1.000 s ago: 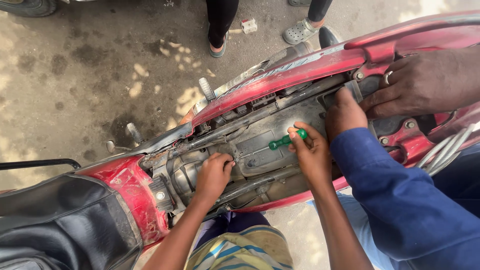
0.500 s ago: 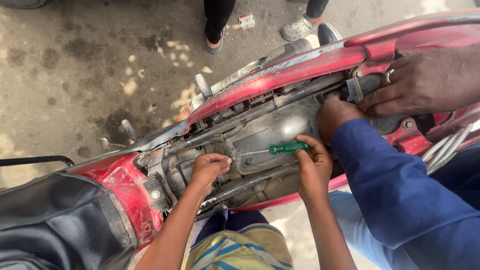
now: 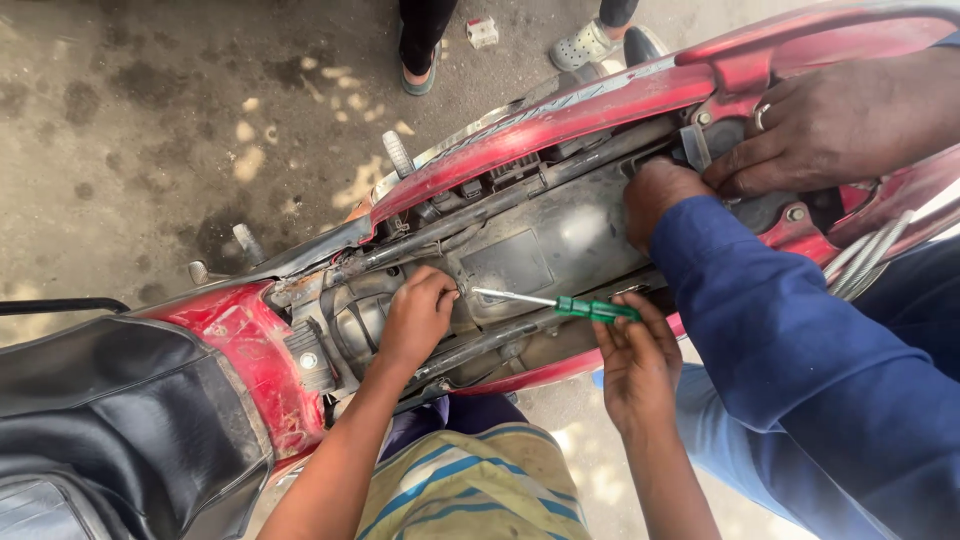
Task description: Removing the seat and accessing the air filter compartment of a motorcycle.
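Note:
My right hand (image 3: 635,365) grips the green handle of a screwdriver (image 3: 597,309). Its metal shaft points left, and the tip sits by the fingertips of my left hand (image 3: 415,315). That hand is curled against the dark plastic cover (image 3: 530,255) inside the open frame of a red motorcycle (image 3: 560,115). Whether the curled fingers pinch something small is hidden. A co-worker's hand in a blue sleeve (image 3: 780,330) reaches into the frame just right of the cover. Another hand wearing a ring (image 3: 830,125) holds the frame's upper right part.
The black seat (image 3: 100,420) lies at the lower left beside a red side panel (image 3: 245,350). Two people's feet (image 3: 590,42) stand on the stained concrete beyond the motorcycle. Grey cables (image 3: 870,250) hang at the right.
My right hand has drawn back toward me and turned the screwdriver level, its shaft now pointing left to my left hand. My left hand has stayed on the cover.

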